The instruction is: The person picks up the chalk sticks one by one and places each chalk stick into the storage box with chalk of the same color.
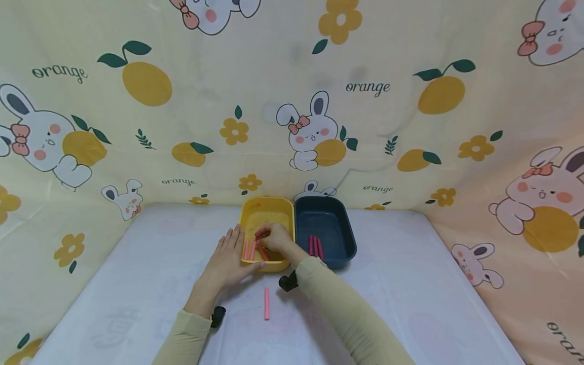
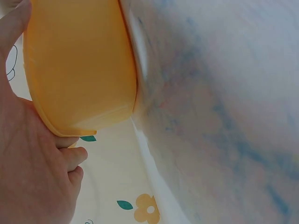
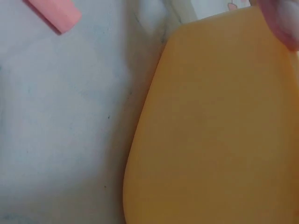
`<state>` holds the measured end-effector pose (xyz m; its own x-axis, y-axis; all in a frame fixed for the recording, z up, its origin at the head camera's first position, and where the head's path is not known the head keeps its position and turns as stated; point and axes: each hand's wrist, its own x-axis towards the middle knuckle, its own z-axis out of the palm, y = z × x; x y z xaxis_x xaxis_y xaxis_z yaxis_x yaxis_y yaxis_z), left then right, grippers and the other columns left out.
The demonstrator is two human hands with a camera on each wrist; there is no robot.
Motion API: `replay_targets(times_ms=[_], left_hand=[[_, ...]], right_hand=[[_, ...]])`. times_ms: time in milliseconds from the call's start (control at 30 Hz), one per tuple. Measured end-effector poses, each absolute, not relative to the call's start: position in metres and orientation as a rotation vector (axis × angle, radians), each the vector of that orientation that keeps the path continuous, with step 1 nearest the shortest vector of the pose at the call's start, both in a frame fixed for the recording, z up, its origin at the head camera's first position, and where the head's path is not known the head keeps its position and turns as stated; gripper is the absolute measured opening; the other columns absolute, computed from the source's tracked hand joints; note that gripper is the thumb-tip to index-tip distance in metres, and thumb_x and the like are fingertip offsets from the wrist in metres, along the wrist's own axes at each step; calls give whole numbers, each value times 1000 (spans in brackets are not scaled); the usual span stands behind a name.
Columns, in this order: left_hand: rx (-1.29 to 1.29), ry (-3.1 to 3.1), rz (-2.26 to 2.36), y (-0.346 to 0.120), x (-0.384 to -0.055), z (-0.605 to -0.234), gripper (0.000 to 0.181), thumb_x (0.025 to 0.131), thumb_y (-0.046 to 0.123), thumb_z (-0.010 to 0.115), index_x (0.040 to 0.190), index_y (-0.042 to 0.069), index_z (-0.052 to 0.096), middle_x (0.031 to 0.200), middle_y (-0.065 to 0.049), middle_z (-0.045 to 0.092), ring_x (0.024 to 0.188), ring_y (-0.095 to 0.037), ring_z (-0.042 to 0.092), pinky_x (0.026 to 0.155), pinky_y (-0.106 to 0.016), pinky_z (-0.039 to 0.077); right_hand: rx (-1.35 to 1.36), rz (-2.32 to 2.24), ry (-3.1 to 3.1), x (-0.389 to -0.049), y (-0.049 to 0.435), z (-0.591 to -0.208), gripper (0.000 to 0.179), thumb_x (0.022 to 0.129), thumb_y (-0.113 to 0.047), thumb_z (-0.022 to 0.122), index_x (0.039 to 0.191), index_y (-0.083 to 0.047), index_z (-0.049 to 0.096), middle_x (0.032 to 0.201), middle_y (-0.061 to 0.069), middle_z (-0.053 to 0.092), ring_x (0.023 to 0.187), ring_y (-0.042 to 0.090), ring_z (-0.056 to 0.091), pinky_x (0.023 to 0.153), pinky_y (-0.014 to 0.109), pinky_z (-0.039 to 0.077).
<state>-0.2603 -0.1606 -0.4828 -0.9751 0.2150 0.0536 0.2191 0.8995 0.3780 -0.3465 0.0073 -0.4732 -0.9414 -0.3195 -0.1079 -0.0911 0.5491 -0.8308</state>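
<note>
My left hand (image 1: 226, 263) lies at the near-left corner of a yellow bin (image 1: 290, 213), fingers stretched along its left side and thumb across the front rim. The left wrist view shows that hand against the bin's outer wall (image 2: 84, 70). Inside the bin, my right hand (image 1: 277, 238) reaches down with bent fingers, pinching an orange-red stick (image 1: 262, 252) near its upper end. Beside it, pink sticks (image 1: 247, 249) lean on the bin's near-left wall. The right wrist view mostly holds the yellow wall (image 3: 210, 116), with only a fingertip showing.
A dark blue bin (image 1: 326, 215) touches the yellow bin's right side and holds several deep-pink sticks (image 1: 316, 247). One pink stick (image 1: 266, 304) lies on the white-covered table (image 1: 182, 243) in front, between the forearms. A patterned cloth (image 1: 255, 86) rises behind and at both sides.
</note>
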Motion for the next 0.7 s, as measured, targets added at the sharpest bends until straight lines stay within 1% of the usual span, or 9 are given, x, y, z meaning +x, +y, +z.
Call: replay_targets(times_ms=[167, 333, 433, 533, 633, 700], left_hand=[[-357, -3048, -614, -162, -260, -483, 119, 90, 76, 60, 163, -6, 14, 173, -22, 5, 159, -41, 6, 129, -54, 9], [-355, -3048, -605, -163, -261, -484, 119, 90, 76, 59, 163, -7, 15, 173, -22, 5, 159, -41, 7, 129, -55, 10], [-352, -3045, -608, -164, -261, -484, 119, 90, 76, 60, 163, -7, 15, 173, -22, 5, 159, -41, 7, 129, -55, 10], [-357, -3045, -619, -163, -260, -483, 119, 90, 76, 60, 163, -6, 15, 173, -22, 5, 159, -41, 6, 129, -55, 9], [-359, -3046, -619, -162, -260, -483, 120, 90, 76, 60, 163, -6, 14, 173, -22, 5, 159, -41, 6, 129, -55, 9], [-361, -3043, -621, -161, -260, -483, 120, 89, 77, 60, 163, -6, 15, 173, -22, 5, 159, -41, 6, 129, -55, 9]], right_hand=[[-334, -1385, 2534, -343, 7, -471, 15, 95, -3, 73, 109, -6, 76, 99, 3, 73, 87, 15, 63, 78, 24, 56], [-341, -1405, 2512, -337, 8, -466, 19, 97, -2, 70, 116, -2, 74, 104, 7, 72, 85, 16, 64, 79, 25, 60], [-383, -1346, 2556, -336, 8, -464, 22, 94, 1, 72, 116, 1, 72, 101, 8, 71, 86, 16, 63, 80, 24, 58], [-407, -1257, 2596, -336, 8, -462, 24, 90, 3, 75, 113, 2, 73, 97, 8, 70, 85, 16, 60, 79, 24, 56], [-396, -1220, 2581, -334, 9, -461, 27, 86, 6, 77, 112, 3, 73, 98, 10, 70, 83, 16, 59, 76, 25, 55], [-384, -1226, 2561, -333, 9, -461, 30, 84, 8, 77, 114, 3, 72, 101, 13, 71, 83, 17, 59, 74, 24, 55]])
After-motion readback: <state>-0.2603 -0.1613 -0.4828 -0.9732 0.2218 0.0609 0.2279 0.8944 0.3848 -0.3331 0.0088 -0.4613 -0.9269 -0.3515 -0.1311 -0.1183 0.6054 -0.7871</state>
